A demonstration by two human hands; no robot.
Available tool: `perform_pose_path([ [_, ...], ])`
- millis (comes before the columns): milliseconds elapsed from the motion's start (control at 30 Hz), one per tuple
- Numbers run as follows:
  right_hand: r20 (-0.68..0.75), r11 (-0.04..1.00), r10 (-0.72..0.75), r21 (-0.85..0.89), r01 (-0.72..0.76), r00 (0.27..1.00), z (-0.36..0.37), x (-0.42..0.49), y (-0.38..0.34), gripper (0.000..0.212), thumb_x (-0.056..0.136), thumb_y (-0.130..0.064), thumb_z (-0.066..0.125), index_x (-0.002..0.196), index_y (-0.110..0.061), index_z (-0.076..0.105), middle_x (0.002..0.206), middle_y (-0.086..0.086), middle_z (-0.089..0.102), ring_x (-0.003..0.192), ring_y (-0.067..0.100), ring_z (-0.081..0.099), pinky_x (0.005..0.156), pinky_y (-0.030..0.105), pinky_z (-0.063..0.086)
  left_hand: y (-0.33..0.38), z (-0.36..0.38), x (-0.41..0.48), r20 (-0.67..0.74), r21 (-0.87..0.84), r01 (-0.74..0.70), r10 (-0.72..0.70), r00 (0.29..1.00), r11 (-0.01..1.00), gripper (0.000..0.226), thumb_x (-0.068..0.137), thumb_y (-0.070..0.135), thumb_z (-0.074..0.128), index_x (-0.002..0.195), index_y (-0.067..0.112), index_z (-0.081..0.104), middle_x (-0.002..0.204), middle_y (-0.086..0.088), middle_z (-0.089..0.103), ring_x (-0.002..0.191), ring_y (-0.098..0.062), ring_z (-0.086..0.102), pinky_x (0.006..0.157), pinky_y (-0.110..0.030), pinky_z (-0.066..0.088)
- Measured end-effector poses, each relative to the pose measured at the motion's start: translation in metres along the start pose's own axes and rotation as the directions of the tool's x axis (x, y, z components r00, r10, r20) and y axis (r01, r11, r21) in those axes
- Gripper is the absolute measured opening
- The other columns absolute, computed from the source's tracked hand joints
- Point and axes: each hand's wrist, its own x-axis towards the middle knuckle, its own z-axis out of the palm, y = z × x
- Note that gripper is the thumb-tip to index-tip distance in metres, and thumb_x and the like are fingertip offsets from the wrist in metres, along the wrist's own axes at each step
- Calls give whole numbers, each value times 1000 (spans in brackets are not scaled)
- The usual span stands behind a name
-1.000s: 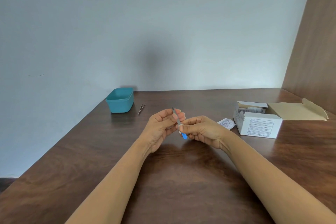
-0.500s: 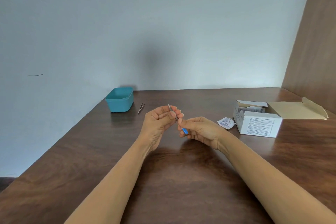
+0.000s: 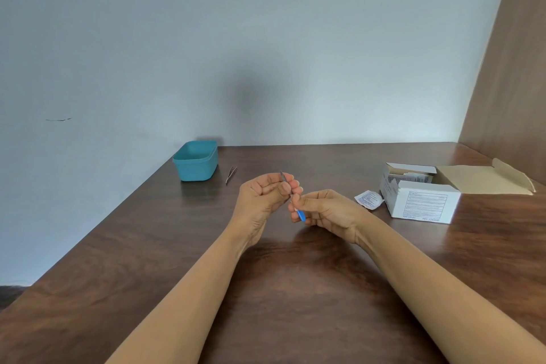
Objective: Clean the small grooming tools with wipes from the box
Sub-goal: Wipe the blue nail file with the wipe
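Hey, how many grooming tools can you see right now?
2. One blue-handled tool is held between the left hand and right hand; tweezers lie on the table beside the teal tub. More may hide inside the tub.

Soft, even light filled the scene, moderately bright. Up and to the right of the teal plastic tub (image 3: pixel 195 160), a blurred dark shadow smudged the pale blue-grey wall (image 3: pixel 118 53). In front of the tub, the glossy dark brown wooden table (image 3: pixel 147 245) carried its dim reflection. Far to the tub's right, a pale sheen lay on the wood around the white cardboard box (image 3: pixel 425 204). Diffuse shadows sat under the two bare forearms (image 3: pixel 206 289). Wide-angle bending splayed the table's edges and tilted the brown wood-grain panel (image 3: pixel 511 68) at the far right. Focus was mostly crisp, though the box's print was barely readable and the thin metal tool with a blue handle (image 3: pixel 300 215) was too small for fine detail.
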Motion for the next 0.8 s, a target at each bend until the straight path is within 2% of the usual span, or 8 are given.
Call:
perform_pose_path([
  [233, 20, 1000, 14, 3, -14, 1000, -3, 0, -3, 7, 84, -15, 66, 82, -12, 72, 74, 0, 71, 73, 5, 64, 69, 15, 45, 1, 3, -1, -23, 13, -1, 1, 1000, 1000, 16, 86, -3, 60, 98, 4, 68, 87, -7, 76, 81, -16, 73, 71, -23, 58],
  [333, -10, 1000, -10, 9, 10, 1000, -2, 0, 1, 12, 84, -18, 67, 75, -13, 73, 72, 1, 70, 71, 7, 63, 68, 16, 45, 1, 4, -3, 2, 32, 5, -5, 1000, 999, 16, 85, -3, 60, 98, 4, 67, 87, -6, 76, 79, -15, 73, 72, -23, 58],
  [500, 5, 1000, -30, 10, 30, 1000, 0, 0, 2, 19, 89, -24, 61, 78, -12, 70, 76, -2, 70, 73, 6, 64, 67, 16, 44, 1, 2, -3, -7, 27, -6, 7, 1000, 1000, 15, 84, -2, 61, 97, 3, 67, 85, -6, 75, 79, -14, 72, 71, -22, 57],
  [633, 46, 1000, 2, 21, -3, 999, -3, -1, -2, 15, 90, -17, 59, 83, -10, 69, 77, -2, 72, 76, 6, 67, 69, 15, 44, 2, 4, -2, -27, 34, -25, 26, 999, 999, 17, 83, -1, 63, 98, 2, 67, 86, -7, 75, 79, -16, 73, 71, -23, 57],
  [800, 12, 1000, 3, 28, -4, 1000, -3, 0, -1, 7, 85, -12, 66, 80, -11, 72, 73, 1, 71, 72, 5, 64, 69, 15, 45, 3, 5, -3, -30, 23, -25, 25, 999, 999, 16, 84, -3, 62, 99, 2, 67, 86, -6, 76, 79, -16, 73, 69, -22, 57],
])
